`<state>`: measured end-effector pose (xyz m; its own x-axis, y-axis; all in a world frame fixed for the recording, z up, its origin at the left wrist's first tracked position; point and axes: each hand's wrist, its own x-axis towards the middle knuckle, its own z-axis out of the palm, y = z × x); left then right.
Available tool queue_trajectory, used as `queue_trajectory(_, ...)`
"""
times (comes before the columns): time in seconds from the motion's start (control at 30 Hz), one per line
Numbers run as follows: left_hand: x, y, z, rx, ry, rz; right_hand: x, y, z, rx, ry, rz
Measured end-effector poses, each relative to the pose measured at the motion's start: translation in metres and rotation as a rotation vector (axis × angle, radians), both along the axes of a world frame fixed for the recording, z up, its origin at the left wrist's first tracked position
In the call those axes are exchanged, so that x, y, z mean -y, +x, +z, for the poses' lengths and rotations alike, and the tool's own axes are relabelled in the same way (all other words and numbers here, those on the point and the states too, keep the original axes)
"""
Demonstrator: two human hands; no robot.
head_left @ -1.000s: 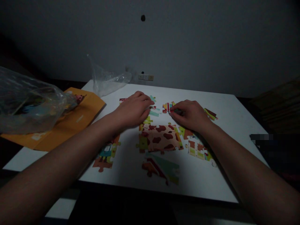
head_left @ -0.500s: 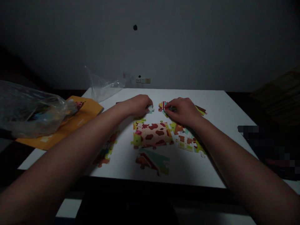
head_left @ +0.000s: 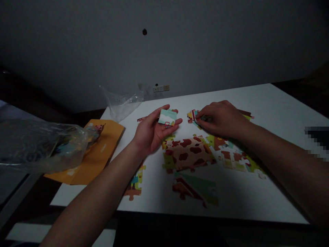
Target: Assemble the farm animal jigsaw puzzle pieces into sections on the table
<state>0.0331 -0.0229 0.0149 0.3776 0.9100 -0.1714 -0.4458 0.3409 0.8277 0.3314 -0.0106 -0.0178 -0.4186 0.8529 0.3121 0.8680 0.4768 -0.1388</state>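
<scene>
My left hand point(head_left: 151, 132) is turned palm up, with a pale green and white puzzle piece point(head_left: 167, 117) resting on its fingers, picture side showing. To its right, my right hand point(head_left: 218, 118) reaches over the far part of the table, thumb and fingertips closed on a puzzle piece point(head_left: 193, 116) with red, white and yellow on it. Nearer to me lies a joined cow section point(head_left: 189, 152) in cream and brown. A teal and dark red puzzle section point(head_left: 195, 188) lies below that. Puzzle pieces with a brown and white picture point(head_left: 232, 159) sit under my right forearm.
On the left, a clear plastic bag point(head_left: 38, 144) with colourful contents lies over an orange envelope point(head_left: 102, 151). Another clear bag point(head_left: 123, 104) stands by the wall. More joined pieces point(head_left: 135, 187) show beside my left forearm on the white table point(head_left: 277, 113).
My left hand has turned from palm down to palm up, bringing the pale green piece's picture into sight. The view has shifted and tilted; my right hand stays at the striped piece.
</scene>
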Motion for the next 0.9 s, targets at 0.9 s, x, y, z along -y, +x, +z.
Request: queue_trajectory(0.9,-0.018,-0.008,-0.006,-0.168,0.153,0.350,0.000,0.005,0.002,0.008,-0.047,0.017)
